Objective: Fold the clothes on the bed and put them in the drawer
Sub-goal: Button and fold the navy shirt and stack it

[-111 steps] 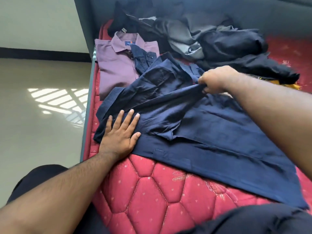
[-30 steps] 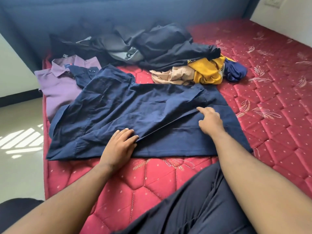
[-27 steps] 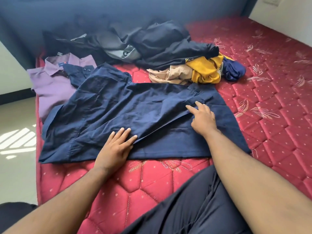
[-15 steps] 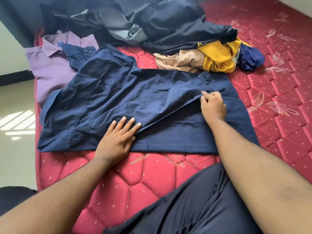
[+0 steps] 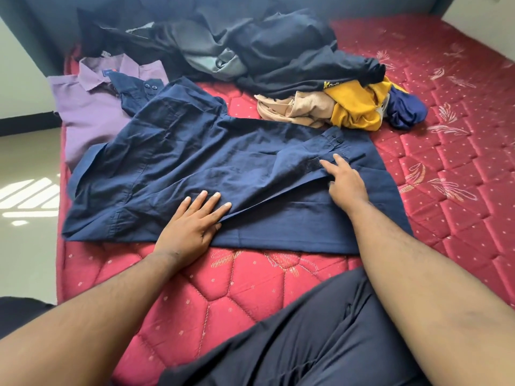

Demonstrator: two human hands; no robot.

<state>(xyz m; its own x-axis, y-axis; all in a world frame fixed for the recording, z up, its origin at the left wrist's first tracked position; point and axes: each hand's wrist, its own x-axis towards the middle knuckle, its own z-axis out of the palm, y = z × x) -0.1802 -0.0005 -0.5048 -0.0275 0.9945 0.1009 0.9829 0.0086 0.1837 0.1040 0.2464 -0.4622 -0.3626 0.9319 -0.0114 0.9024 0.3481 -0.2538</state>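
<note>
Head view: the navy shirt (image 5: 223,168) lies spread across the near part of the bed (image 5: 250,291), and the left hand (image 5: 192,221) presses flat on its folded-over flap with fingers straight, while the right hand (image 5: 344,181) rests further along that same flap edge, fingers loosely extended and gripping nothing. It looks like thin, limp cotton, light and quick to wrinkle or slide, so the hem and flap edges seem the best places to pinch.

Soft daylight, bright sun patch on floor (image 5: 28,196) at left; wide-angle edge distortion.
</note>
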